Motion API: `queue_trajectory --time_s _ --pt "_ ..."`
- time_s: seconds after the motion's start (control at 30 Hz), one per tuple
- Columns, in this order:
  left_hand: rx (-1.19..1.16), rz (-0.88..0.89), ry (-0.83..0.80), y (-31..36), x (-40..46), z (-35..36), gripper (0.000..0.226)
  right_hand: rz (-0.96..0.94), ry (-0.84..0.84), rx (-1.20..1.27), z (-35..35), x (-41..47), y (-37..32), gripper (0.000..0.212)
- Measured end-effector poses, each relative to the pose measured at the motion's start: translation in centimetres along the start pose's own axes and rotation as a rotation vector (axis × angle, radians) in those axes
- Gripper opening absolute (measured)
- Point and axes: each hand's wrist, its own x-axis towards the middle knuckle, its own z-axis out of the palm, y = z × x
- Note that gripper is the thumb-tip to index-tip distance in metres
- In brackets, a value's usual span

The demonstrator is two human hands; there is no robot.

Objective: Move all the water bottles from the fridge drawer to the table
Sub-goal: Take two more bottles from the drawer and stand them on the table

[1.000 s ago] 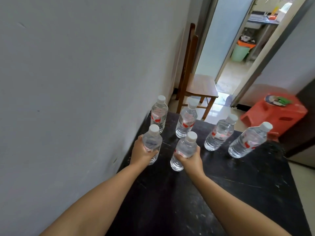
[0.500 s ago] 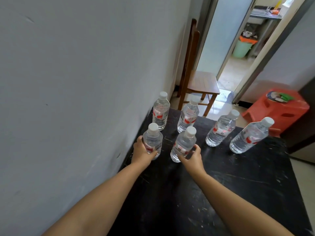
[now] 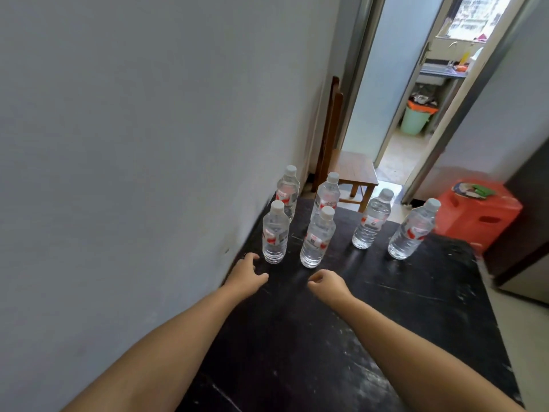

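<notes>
Several clear water bottles with white caps and red labels stand upright on the black table (image 3: 386, 307). The two nearest are the front left bottle (image 3: 275, 233) and the front middle bottle (image 3: 317, 237). Behind them stand two more bottles (image 3: 287, 191) (image 3: 327, 194), and to the right another two (image 3: 371, 224) (image 3: 413, 230). My left hand (image 3: 248, 276) hovers just below the front left bottle, fingers loosely curled, holding nothing. My right hand (image 3: 326, 282) is below the front middle bottle, also loosely curled and empty. The fridge drawer is out of view.
A grey wall (image 3: 148, 144) runs along the table's left side. Beyond the far edge stand a wooden chair (image 3: 353, 169) and a red plastic stool (image 3: 481, 215). An open doorway (image 3: 416, 114) leads to a room with a green bin (image 3: 414, 120).
Both hands have let go of the two front bottles and drawn back toward me. Those bottles now stand on the table by themselves.
</notes>
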Motion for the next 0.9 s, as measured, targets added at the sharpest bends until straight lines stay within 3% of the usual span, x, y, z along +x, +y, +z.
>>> queue_trajectory --time_s 0.37,0.6,0.9 --pt "0.081 -0.143 -0.043 -5.0 -11.6 -1.7 0.036 -0.397 -0.215 -0.472 4.0 -6.2 -4.6 0.024" --pt "0.009 -0.417 0.252 -8.5 -21.3 -0.4 0.033 -0.883 -0.285 -0.745 8.2 -10.7 -5.5 0.027" --pt "-0.212 -0.798 0.53 -9.9 -37.8 6.9 0.023 -1.253 -0.536 -0.902 14.3 -20.5 -2.5 0.028"
